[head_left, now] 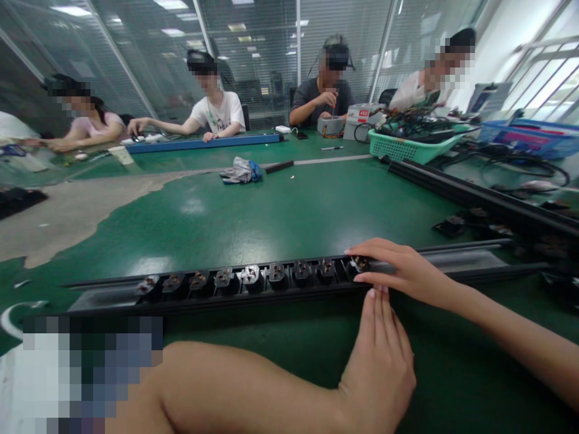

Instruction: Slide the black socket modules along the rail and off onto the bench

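Hold black rail [266, 295] by sides: probably stiff, light. Note right grip [404, 267] spread around end socket [360, 264], left grip [384, 355] bunched at near side, hold unclear.

Long black trough-shaped rail [262, 296]: lay open side up.
Nine blocky black sockets with coppery contacts [277, 273]: stood in a row along the rail's middle.
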The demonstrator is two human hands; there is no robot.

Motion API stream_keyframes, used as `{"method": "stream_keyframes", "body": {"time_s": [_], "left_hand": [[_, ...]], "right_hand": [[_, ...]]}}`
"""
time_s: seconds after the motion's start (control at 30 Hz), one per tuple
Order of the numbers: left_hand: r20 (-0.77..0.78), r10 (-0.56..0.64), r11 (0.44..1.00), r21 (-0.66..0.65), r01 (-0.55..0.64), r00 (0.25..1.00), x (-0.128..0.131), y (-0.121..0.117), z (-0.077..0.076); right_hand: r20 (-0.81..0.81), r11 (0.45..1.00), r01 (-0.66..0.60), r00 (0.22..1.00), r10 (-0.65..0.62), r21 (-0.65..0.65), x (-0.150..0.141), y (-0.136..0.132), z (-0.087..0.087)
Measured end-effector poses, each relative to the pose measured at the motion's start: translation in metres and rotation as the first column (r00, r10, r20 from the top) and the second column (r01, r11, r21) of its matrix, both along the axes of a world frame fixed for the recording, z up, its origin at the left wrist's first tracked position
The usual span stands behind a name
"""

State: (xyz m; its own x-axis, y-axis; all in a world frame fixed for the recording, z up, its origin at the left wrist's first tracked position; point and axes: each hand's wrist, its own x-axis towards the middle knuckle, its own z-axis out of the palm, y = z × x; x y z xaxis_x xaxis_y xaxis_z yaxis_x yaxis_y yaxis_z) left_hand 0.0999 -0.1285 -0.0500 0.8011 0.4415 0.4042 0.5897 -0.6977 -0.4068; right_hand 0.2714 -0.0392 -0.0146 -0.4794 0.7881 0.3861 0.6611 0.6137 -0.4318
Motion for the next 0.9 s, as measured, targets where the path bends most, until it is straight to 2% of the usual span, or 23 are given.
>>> {"method": "stream_keyframes", "body": {"time_s": [0.2,0.57,0.9], "left_hand": [[-0.037,0.010,1.000,0.014,-0.010,0.999,0.000,0.000,0.004],[-0.070,0.028,0.999,0.042,-0.025,0.997,0.000,0.000,0.002],[0.010,0.028,0.999,0.018,-0.029,1.000,0.005,-0.001,-0.003]], "right_hand": [[-0.011,1.000,0.020,1.000,-0.020,-0.022,0.003,-0.002,0.001],[0.095,0.993,0.030,0.995,-0.019,-0.119,0.011,0.000,0.007],[0.011,0.999,0.036,0.999,-0.036,-0.018,0.005,-0.003,0.000]]}}
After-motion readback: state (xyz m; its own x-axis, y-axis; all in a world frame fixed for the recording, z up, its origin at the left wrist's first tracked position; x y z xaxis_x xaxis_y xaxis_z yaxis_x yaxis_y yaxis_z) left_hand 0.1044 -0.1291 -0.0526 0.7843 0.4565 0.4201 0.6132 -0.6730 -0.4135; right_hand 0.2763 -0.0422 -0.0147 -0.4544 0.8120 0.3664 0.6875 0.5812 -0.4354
